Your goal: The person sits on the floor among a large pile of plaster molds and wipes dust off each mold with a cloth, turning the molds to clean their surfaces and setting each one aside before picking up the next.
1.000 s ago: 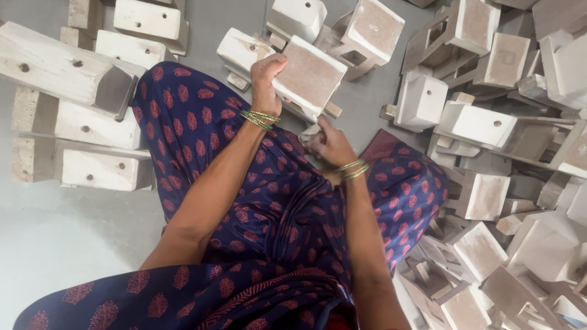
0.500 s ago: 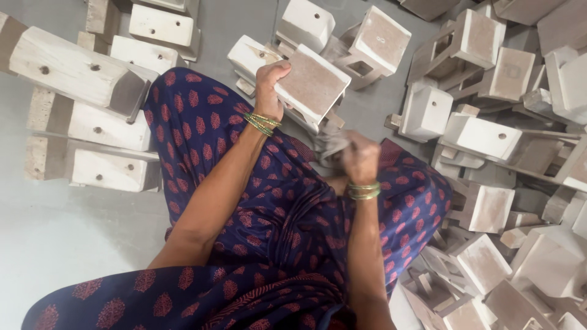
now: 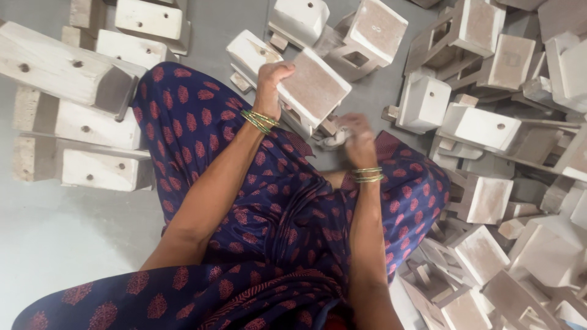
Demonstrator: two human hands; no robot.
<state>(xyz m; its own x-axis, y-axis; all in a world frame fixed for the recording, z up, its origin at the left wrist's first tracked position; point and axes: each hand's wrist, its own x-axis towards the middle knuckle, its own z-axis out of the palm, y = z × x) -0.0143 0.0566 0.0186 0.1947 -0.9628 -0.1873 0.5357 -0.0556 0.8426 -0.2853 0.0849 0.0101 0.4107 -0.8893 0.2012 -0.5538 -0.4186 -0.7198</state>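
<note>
My left hand (image 3: 271,80) grips the near edge of a pale wooden block (image 3: 318,85), whose flat brown face tilts up towards me above my knee. My right hand (image 3: 358,133), blurred, is closed around a small whitish scrap, perhaps a cloth or sanding paper (image 3: 335,139), just below the block's lower corner. Green and gold bangles sit on both wrists. My legs in dark blue cloth with red dots (image 3: 202,134) fill the middle of the view.
White-painted wooden blocks with small holes are stacked at the left (image 3: 92,128). A loose heap of similar box-like pieces (image 3: 483,128) covers the right side and the top. Grey floor (image 3: 61,238) shows at lower left.
My right hand has moved up and to the right along the block's lower edge, blurring as it goes. The left hand keeps its grip on the block.
</note>
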